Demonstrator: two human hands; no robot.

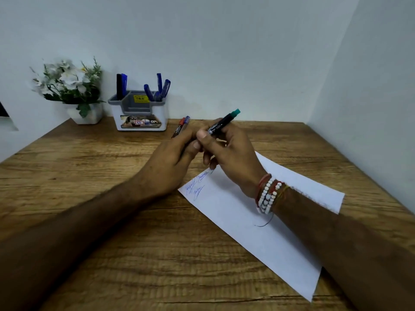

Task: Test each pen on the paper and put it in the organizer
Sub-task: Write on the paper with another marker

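A black marker (pixel 221 124) with a green end sticks up and to the right out of my right hand (pixel 231 158), which grips its barrel above the white paper (pixel 265 225). My left hand (pixel 170 160) meets the right one at the marker's lower end; whether it grips the marker or its cap is hidden. Blue scribbles (pixel 196 186) mark the paper's near-left corner. Two pens (pixel 182 125), one red-capped and one blue-capped, lie on the table just beyond my left hand. The white and grey organizer (pixel 140 113) stands at the back against the wall with several blue pens and a black one in it.
A white pot of artificial white flowers (pixel 74 90) stands left of the organizer. The wooden table (pixel 112 209) is enclosed by a back wall and a right wall (pixel 370 108). A bead bracelet (pixel 268 196) sits on my right wrist.
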